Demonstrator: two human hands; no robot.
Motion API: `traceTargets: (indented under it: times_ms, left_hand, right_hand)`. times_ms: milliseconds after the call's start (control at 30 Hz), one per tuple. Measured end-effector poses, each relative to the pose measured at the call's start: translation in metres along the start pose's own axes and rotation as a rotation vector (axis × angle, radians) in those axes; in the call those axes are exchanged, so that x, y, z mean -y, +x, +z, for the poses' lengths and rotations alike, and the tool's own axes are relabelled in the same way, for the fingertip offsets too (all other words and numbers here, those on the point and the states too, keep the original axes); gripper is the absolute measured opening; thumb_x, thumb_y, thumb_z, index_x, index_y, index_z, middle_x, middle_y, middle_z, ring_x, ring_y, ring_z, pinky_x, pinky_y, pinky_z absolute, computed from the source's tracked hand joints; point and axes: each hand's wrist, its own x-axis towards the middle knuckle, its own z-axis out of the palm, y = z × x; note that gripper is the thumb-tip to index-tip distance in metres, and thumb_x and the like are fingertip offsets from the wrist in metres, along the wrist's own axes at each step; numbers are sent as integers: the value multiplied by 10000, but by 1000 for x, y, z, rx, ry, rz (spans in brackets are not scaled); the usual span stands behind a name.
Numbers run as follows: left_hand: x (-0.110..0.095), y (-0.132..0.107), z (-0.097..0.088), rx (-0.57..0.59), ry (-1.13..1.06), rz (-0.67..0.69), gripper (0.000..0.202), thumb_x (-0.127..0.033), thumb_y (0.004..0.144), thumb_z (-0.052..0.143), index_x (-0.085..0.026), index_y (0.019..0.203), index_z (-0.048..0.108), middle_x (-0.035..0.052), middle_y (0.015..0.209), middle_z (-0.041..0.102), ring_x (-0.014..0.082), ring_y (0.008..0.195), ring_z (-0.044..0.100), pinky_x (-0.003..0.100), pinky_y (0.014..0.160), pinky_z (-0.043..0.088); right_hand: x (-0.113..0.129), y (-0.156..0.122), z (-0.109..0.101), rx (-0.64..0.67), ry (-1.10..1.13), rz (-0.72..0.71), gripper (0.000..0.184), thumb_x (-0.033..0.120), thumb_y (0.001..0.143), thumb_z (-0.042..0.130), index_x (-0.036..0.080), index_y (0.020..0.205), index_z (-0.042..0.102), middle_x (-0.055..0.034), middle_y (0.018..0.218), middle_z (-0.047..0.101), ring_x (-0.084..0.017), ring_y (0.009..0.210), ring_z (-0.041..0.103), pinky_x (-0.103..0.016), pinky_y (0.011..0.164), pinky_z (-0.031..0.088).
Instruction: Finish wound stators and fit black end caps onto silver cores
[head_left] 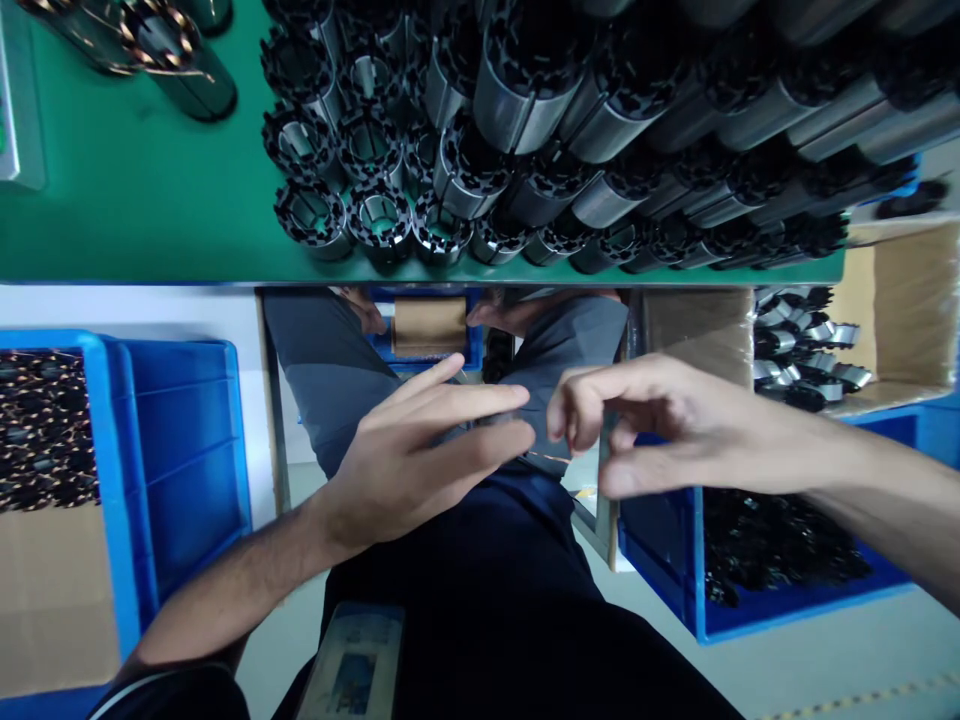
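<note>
Left hand (420, 450) open, fingers extended; right hand (645, 425) loosely curled, holding nothing visible. Both hover over the lap, fingertips near. Likely between parts; next reach goes up to stator cores (465, 170) on bench (135, 190).

The top edge cuts the stator stack (600, 110); between blurred left hand (420, 450) and right hand (645, 430), anything held is unclear.

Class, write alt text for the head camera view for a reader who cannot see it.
Two bare hands meet over the person's lap: the left hand flat with fingers extended, the right hand curled as if pinching something too small to make out. Above them, a green table holds rows of cylindrical metal stator cores; blue bins stand at both sides.
</note>
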Motion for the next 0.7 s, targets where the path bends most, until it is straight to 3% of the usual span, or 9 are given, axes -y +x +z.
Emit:
traceTargets:
  times_ms: [100, 167, 200, 300, 367, 400, 500, 567, 700]
  left_hand:
    - [0, 1, 1, -18, 166, 256, 151, -153, 1146, 718, -250, 1204, 820, 33, 1325, 912, 177, 1287, 880, 356, 1301, 643]
    - [-1, 3, 3, -10, 202, 336, 145, -209, 1146, 714, -240, 1232, 827, 34, 1243, 923, 178, 1204, 901, 331, 1235, 684]
    - [-1, 4, 4, 4, 175, 280, 141, -236, 1126, 733, -229, 1236, 822, 28, 1183, 925, 177, 1108, 914, 328, 1203, 703]
    - [-2, 3, 6, 133, -77, -135, 202, -269, 1024, 836, -206, 1211, 792, -15, 1006, 901, 153, 833, 886, 260, 961, 762]
    - [-1, 1, 6, 175, -189, -295, 282, -286, 986, 914, -209, 1225, 786, -19, 1025, 902, 153, 865, 891, 226, 903, 749]
    - [-1, 0, 5, 157, -183, -287, 297, -286, 994, 932, -215, 1244, 788, -8, 1081, 911, 164, 946, 904, 247, 987, 746]
    - [0, -5, 2, 13, -19, -89, 179, -221, 1083, 852, -249, 1248, 788, 18, 1251, 918, 182, 1135, 906, 418, 1307, 651]
    - [-2, -5, -1, -30, 83, 34, 151, -147, 1133, 742, -278, 1190, 789, -4, 1270, 917, 164, 1125, 910, 441, 1311, 656]
    - [-4, -5, -2, -13, 253, 249, 283, -63, 1080, 719, -303, 1179, 831, -22, 1240, 920, 182, 1191, 909, 335, 1184, 723]
  right_hand:
    - [-14, 8, 10, 169, 328, 259, 532, 701, 962, 931, 191, 973, 777, 1, 795, 757, -116, 568, 662, -219, 478, 547]
    - [-16, 10, 20, 153, 281, 201, 537, 707, 992, 893, 198, 910, 742, 29, 711, 723, -84, 453, 565, -207, 416, 452]
    - [-15, 9, 23, 93, 160, 113, 528, 674, 1024, 869, 208, 838, 706, 40, 670, 687, -71, 435, 519, -206, 410, 411]
    - [-6, -2, 24, -146, -251, -154, 523, 451, 1073, 855, 231, 672, 601, 54, 573, 522, -76, 478, 413, -235, 433, 298]
    - [-2, -13, 16, -244, -395, -233, 486, 364, 1014, 930, 239, 663, 618, 54, 569, 487, -88, 508, 393, -253, 450, 281]
    - [-3, -17, 11, -271, -390, -232, 443, 383, 970, 984, 245, 701, 660, 49, 611, 548, -91, 529, 439, -241, 455, 316]
    - [-14, -20, -1, -214, -114, -81, 456, 605, 879, 1046, 240, 866, 774, -17, 880, 772, -129, 682, 657, -208, 514, 516]
    - [-21, -12, 1, -51, 172, 110, 487, 667, 908, 1001, 220, 960, 813, -57, 959, 818, -154, 720, 716, -217, 510, 572]
    - [-24, 9, 20, 187, 406, 309, 452, 586, 897, 1002, 206, 921, 759, 6, 744, 777, -81, 421, 526, -191, 361, 387]
